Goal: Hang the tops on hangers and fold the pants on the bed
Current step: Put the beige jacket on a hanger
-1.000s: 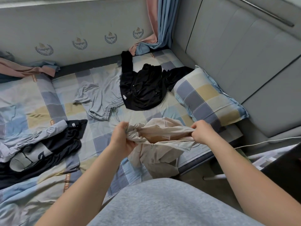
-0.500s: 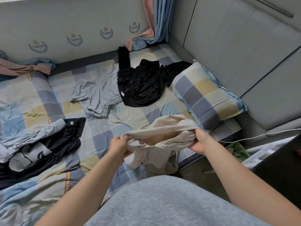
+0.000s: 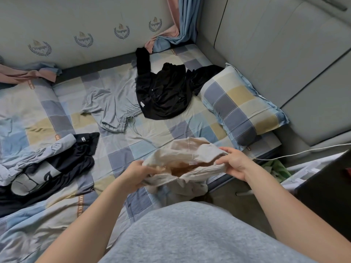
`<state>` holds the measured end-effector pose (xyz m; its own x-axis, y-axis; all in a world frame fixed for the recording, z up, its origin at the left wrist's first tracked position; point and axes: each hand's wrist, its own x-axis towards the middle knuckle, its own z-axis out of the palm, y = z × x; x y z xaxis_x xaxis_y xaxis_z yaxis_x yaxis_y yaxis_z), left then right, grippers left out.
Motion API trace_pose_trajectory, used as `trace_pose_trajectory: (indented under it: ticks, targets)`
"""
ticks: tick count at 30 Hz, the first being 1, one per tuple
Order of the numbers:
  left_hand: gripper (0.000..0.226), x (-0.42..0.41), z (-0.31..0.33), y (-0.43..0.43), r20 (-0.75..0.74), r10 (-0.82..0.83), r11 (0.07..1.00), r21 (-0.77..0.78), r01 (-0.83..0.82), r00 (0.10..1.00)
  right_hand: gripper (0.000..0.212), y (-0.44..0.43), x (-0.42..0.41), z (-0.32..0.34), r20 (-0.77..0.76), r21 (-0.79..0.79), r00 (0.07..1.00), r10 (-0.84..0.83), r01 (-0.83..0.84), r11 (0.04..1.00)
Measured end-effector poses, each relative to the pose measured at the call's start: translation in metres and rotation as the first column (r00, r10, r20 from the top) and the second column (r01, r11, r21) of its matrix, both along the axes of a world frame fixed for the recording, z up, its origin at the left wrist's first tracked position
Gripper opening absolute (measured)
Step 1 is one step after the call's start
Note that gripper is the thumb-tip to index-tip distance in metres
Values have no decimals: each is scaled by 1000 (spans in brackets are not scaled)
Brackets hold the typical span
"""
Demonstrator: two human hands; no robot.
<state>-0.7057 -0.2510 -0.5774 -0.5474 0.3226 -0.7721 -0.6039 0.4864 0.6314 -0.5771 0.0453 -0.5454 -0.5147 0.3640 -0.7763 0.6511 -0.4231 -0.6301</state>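
A beige garment [image 3: 187,154] with a zipper edge hangs bunched between my hands above the near edge of the bed [image 3: 152,137]. My left hand [image 3: 135,174] grips its left side. My right hand [image 3: 234,164] holds its right side, thumb on top. Its lower part droops over the bed edge. A black long-sleeved top [image 3: 165,92] lies spread at the far middle of the bed. Grey-blue shorts [image 3: 112,105] with a drawstring lie to its left. A black garment with a white print [image 3: 43,169] and a light blue piece [image 3: 36,154] are piled at the left.
A checked pillow [image 3: 241,107] leans at the right by the padded grey headboard [image 3: 284,54]. Pink and blue curtains [image 3: 176,21] hang in the far corner. A white cable [image 3: 296,152] and a dark object [image 3: 326,196] sit to the right of the bed.
My hands have lowered the beige garment toward the bed edge and shifted their hold, opening it so its brownish inside shows. My right fingers have loosened.
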Motion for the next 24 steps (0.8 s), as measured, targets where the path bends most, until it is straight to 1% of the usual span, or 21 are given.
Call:
trace_pose_trajectory:
  ticks: [1, 2, 3, 4, 5, 6, 7, 9, 10, 12, 13, 14, 15, 16, 17, 18, 19, 20, 21, 22, 24]
  targets:
    - [14, 2, -5, 2, -124, -72, 987, -155, 53, 990, 67, -2, 1, -5, 86, 139, 996, 33, -45, 989]
    - [8, 5, -11, 4, -236, -137, 953, -296, 63, 962, 64, -5, 4, -11, 171, 281, 984, 51, -98, 955]
    - [8, 6, -17, 5, -313, -164, 919, -394, 29, 935, 61, -7, 7, -17, 242, 412, 968, 66, -165, 896]
    - [9, 6, -23, 5, -352, -149, 900, -436, -21, 924, 59, -8, 11, -23, 303, 507, 950, 72, -225, 832]
    - [10, 6, -30, 4, -367, -104, 894, -441, -74, 925, 58, -9, 16, -28, 349, 563, 935, 56, -257, 786]
    - [11, 6, -36, 3, -349, -47, 896, -428, -114, 936, 57, -11, 20, -33, 380, 590, 925, 27, -265, 762]
    - [12, 6, -42, 3, -321, 1, 904, -403, -138, 947, 57, -12, 25, -38, 394, 598, 919, -6, -251, 761]
    - [8, 10, -51, 4, -277, 74, 919, -354, -174, 958, 61, -16, 35, -45, 402, 569, 911, -92, -170, 805]
    - [9, 14, -53, 5, -261, 104, 922, -337, -192, 960, 68, -18, 41, -47, 425, 553, 896, -126, -147, 820]
    - [13, 18, -57, 8, -205, 165, 918, -325, -227, 965, 80, -22, 54, -50, 521, 552, 843, -135, -213, 806]
    - [14, 20, -58, 10, -164, 209, 910, -328, -253, 964, 80, -22, 61, -51, 560, 561, 817, -133, -256, 787]
    - [13, 22, -57, 12, -109, 277, 897, -327, -297, 955, 73, -23, 69, -52, 584, 572, 801, -131, -291, 767]
    - [9, 24, -56, 16, -38, 362, 886, -298, -356, 932, 61, -24, 76, -52, 589, 572, 797, -130, -298, 764]
    - [14, 26, -53, 20, 51, 441, 872, -261, -414, 896, 46, -26, 82, -51, 568, 556, 811, -136, -257, 791]
    - [22, 29, -49, 25, 149, 495, 862, -211, -461, 856, 30, -27, 88, -50, 518, 522, 839, -164, -158, 838]
    - [25, 32, -44, 29, 246, 510, 860, -149, -487, 825, 15, -29, 93, -52, 443, 457, 869, -218, -10, 889]
    - [23, 35, -39, 34, 334, 490, 866, -84, -493, 805, 9, -30, 100, -53, 351, 361, 890, -290, 157, 919]
    - [21, 38, -34, 38, 403, 457, 873, -35, -486, 792, 13, -32, 107, -53, 259, 242, 894, -366, 307, 920]
    - [23, 41, -31, 40, 447, 427, 880, -7, -474, 786, 17, -34, 115, -51, 176, 116, 878, -445, 430, 895]
    - [25, 41, -28, 44, 465, 394, 892, 13, -451, 793, 19, -36, 123, -48, 110, 2, 851, -514, 517, 856]
    - [27, 45, -22, 49, 461, 329, 921, 34, -387, 824, 21, -41, 140, -41, 24, -169, 790, -613, 607, 776]
